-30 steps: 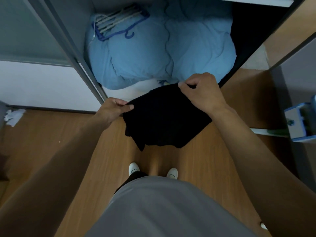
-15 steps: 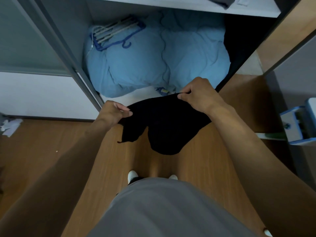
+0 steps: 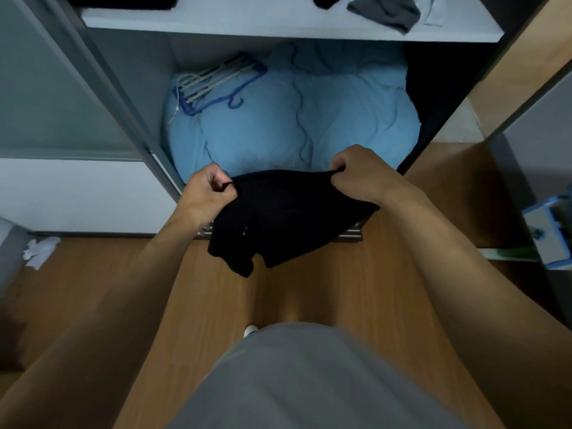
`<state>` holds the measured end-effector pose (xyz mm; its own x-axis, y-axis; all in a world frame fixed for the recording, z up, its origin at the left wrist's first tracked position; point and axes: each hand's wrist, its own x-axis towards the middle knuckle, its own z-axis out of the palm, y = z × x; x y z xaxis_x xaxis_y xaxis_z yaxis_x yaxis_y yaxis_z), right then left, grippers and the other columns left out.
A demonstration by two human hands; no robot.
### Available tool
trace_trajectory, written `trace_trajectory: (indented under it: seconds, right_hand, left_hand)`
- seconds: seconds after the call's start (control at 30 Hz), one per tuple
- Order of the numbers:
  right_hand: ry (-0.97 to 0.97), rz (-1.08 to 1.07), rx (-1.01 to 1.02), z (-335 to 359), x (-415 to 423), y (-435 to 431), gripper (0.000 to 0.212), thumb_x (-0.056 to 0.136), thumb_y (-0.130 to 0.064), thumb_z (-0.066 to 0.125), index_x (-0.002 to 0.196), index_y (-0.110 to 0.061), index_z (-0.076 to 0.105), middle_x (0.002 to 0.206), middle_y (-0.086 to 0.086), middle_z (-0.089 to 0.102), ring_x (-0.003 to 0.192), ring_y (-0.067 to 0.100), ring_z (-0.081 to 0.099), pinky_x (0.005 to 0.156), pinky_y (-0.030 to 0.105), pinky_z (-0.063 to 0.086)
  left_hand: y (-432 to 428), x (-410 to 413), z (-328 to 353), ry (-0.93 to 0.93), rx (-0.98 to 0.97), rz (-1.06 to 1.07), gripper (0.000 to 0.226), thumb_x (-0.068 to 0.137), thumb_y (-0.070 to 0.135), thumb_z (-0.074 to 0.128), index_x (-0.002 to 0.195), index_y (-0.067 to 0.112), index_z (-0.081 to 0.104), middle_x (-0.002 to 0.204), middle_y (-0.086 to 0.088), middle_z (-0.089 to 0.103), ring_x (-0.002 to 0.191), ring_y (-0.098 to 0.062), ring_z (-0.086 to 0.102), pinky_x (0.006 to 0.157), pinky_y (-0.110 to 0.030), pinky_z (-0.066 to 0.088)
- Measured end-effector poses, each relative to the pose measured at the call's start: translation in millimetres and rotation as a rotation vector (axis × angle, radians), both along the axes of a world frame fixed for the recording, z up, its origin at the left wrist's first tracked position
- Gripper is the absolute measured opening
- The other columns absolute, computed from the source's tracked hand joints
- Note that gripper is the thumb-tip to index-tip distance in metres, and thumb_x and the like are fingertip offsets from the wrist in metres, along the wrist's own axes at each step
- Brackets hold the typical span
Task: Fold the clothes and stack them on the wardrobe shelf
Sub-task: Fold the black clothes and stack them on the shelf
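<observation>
Looking down from head height, we see a black garment [image 3: 288,218] held in the air between two bare hands, in front of the open wardrobe and above the wooden floor [image 3: 325,289]. On the left hand [image 3: 205,193] the fingers are curled in tight, thumb and forefinger pinching the garment's upper left edge. On the right hand [image 3: 359,178] the fingers are curled over, gripping the upper right edge. We note the top edge drawn nearly straight between the two hands. The rest hangs in loose, uneven folds, touching nothing below.

The white wardrobe shelf [image 3: 278,24] sits at the top of the view, well above the hands. On it we see a crumpled grey garment [image 3: 387,9] toward the right and dark clothing [image 3: 123,0] at the left, cut off by the frame.

Under the shelf a light blue duvet [image 3: 278,128] fills the compartment, with a bundle of hangers [image 3: 213,85] lying on its left side.

On the floor at far left lies a crumpled white scrap [image 3: 40,250]. At far right is a blurred blue and white box [image 3: 554,233]. The person's grey top [image 3: 309,382] fills the lower view, and one white shoe tip [image 3: 250,329] shows just above it.
</observation>
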<state>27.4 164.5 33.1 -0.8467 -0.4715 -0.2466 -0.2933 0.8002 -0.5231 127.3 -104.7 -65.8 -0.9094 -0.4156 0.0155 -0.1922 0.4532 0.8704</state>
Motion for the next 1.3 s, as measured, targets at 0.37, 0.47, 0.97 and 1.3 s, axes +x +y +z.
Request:
trace_trajectory:
  seconds: [0.37,0.47,0.97,1.3]
  right_hand:
    - [-0.29,0.295,0.077,6.1,19.5,-42.2,0.046,0.067,-0.077,0.068,0.075,-0.032,0.065,0.069,-0.025,0.06,0.066,-0.002,0.062,0.061,0.016,0.044]
    - [-0.256,0.468,0.149,4.6,20.8,-44.4,0.021,0.086,-0.044,0.072,0.073,-0.029,0.067,0.071,-0.016,0.063,0.068,0.001,0.059,0.066,0.023,0.044]
    - [-0.234,0.441,-0.031,17.6,30.4,-39.3,0.022,0.099,-0.031,0.06,0.101,-0.013,0.073,0.098,0.006,0.074,0.093,0.015,0.068,0.087,0.034,0.05]
    - [-0.287,0.244,-0.138,6.4,19.9,-36.0,0.014,0.086,-0.04,0.074,0.086,-0.026,0.076,0.082,-0.011,0.075,0.074,0.002,0.069,0.069,0.021,0.052]
  left_hand:
    - [-9.0,8.2,15.0,-0.019,-0.169,-0.148,0.021,0.09,0.016,0.047,0.096,0.035,0.054,0.088,0.006,0.061,0.072,-0.005,0.053,0.066,-0.014,0.04]
    - [-8.3,9.6,17.3,-0.067,-0.215,-0.189,0.019,0.087,0.023,0.045,0.093,0.039,0.055,0.08,0.008,0.061,0.064,-0.001,0.052,0.061,-0.012,0.039]
    - [65.3,0.6,4.3,-0.021,0.17,-0.016,0.02,0.088,-0.003,0.066,0.096,0.01,0.053,0.096,-0.009,0.05,0.084,-0.016,0.05,0.075,-0.018,0.04]
    - [72.6,35.2,5.4,-0.293,0.617,-0.414,0.054,0.089,0.057,0.058,0.115,0.011,0.07,0.117,-0.008,0.072,0.109,-0.02,0.068,0.095,-0.031,0.051]
